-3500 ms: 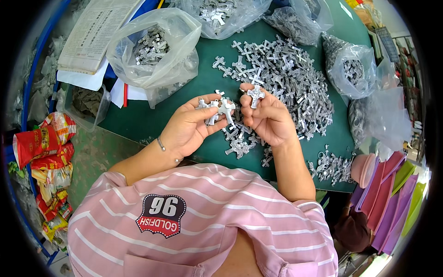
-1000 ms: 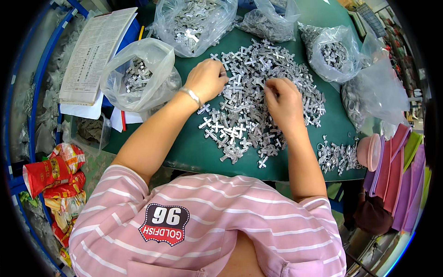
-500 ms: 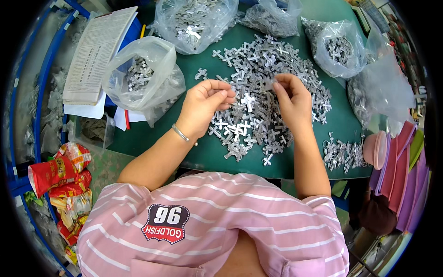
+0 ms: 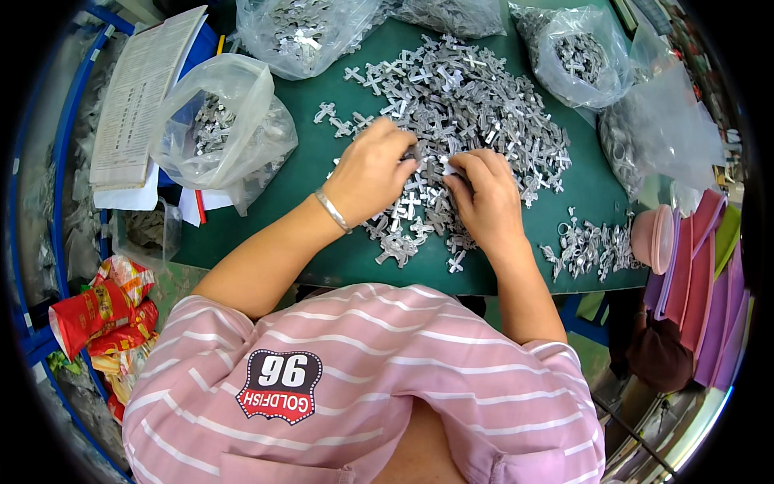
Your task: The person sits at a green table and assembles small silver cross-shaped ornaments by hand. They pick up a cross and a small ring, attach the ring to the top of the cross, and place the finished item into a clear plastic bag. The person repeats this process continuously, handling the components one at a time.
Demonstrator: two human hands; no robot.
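A heap of small silver-grey metal crosses [image 4: 500, 105] is spread over the green table [image 4: 314, 258]. Over its near left part my left hand [image 4: 375, 173] is closed, with thumb and index finger pinched at a greyish piece that is mostly hidden. To its right, my right hand [image 4: 488, 198] is also closed, thumb and fingers pinching a small bright metal piece [image 4: 448, 167] whose full shape is covered. The two sets of fingertips face each other, a short gap apart. Loose crosses lie below and between the hands.
Clear plastic bags of metal parts stand left [image 4: 278, 137], far left [image 4: 310, 32] and far right [image 4: 576, 60]. Silver clasps [image 4: 592, 246] lie near the right edge beside a pink bowl [image 4: 655, 238]. Papers [image 4: 145, 105] rest at the left; red packets [image 4: 93, 315] hang below.
Both hands have come closer together; the right moved left and toward me, and the left turned with its back upward. The whole view has shifted slightly, so the table things sit higher and further left.
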